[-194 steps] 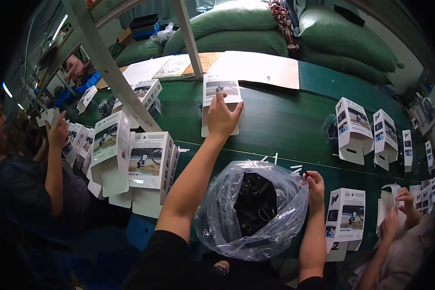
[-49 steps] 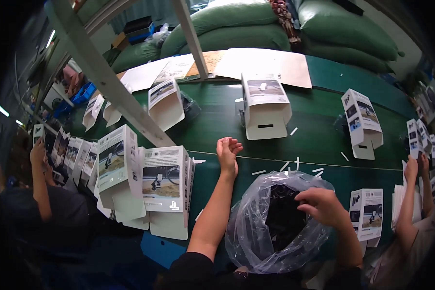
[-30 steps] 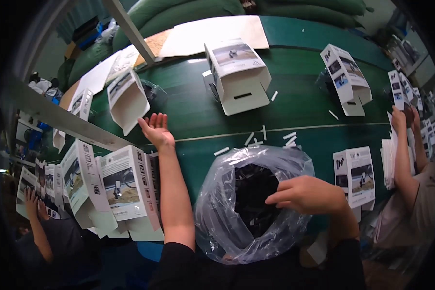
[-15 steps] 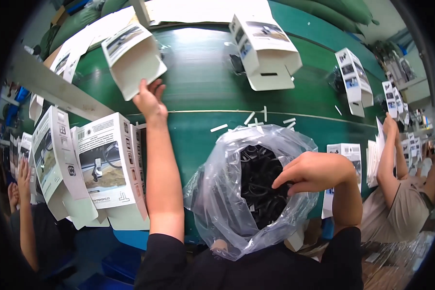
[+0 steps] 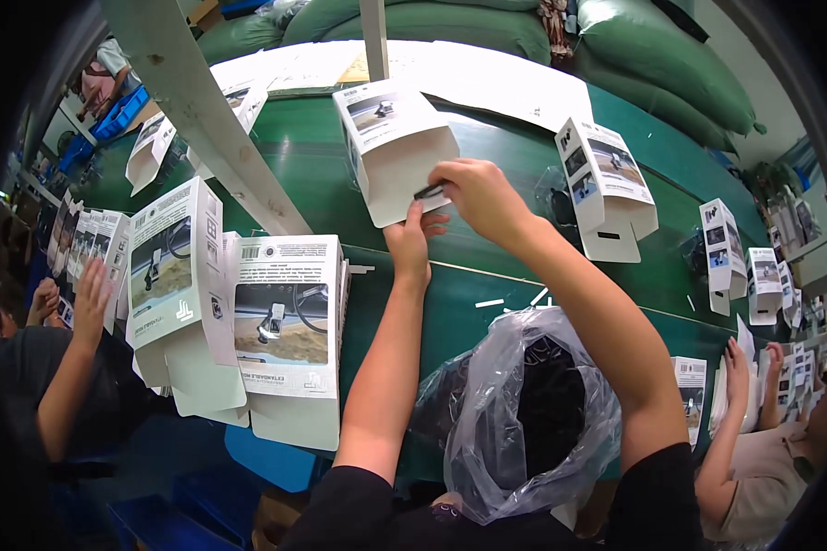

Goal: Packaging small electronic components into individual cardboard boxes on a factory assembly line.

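A white printed cardboard box point(image 5: 390, 119) lies on the green table with its open end and flap toward me. My left hand point(image 5: 411, 246) is closed on the near edge of that flap, thumb on top. Pinched in my right hand point(image 5: 480, 195) is a small black piece point(image 5: 430, 192), held just above the flap beside my left thumb; its exact kind is too small to make out. A clear plastic bag point(image 5: 473, 432) stands open against my front, with dark small parts point(image 5: 551, 413) inside, partly behind my right forearm.
Another open box point(image 5: 606, 174) lies to the right, and more boxes point(image 5: 724, 248) follow it. Several flattened or part-open boxes point(image 5: 285, 321) stand at the left, near a white post point(image 5: 202, 101). White strips point(image 5: 489, 303) lie beyond the bag. Co-workers sit on both sides.
My right hand has gone from the bag forward to the box, now with a black piece in it. The left hand stays at the flap. The whole view has shifted.
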The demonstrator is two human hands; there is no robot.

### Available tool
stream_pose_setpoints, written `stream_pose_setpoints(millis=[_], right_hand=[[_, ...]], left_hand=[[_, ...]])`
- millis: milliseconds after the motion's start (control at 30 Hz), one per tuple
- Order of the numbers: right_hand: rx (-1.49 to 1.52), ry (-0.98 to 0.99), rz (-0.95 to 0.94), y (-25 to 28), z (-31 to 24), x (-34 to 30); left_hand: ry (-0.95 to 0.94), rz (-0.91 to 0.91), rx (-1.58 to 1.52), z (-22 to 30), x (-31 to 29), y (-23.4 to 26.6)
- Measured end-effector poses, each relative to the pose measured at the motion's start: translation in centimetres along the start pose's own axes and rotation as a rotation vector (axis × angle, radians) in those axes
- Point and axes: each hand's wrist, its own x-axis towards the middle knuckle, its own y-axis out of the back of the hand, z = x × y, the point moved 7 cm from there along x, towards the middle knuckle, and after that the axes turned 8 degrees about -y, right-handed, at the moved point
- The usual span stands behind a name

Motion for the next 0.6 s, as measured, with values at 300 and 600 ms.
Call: stream_pose_setpoints(millis=[300,600], right_hand=[[-0.052,-0.246,-0.103,-4.5,2.8,2.8],[-0.18,-0.36,0.054,-4.3,4.8,1.5]], left_hand=[[0.011,-0.059,0.016,-0.2,0.3,-0.4],[0.014,-0.117,0.006,-1.7,0.1,-0.8]])
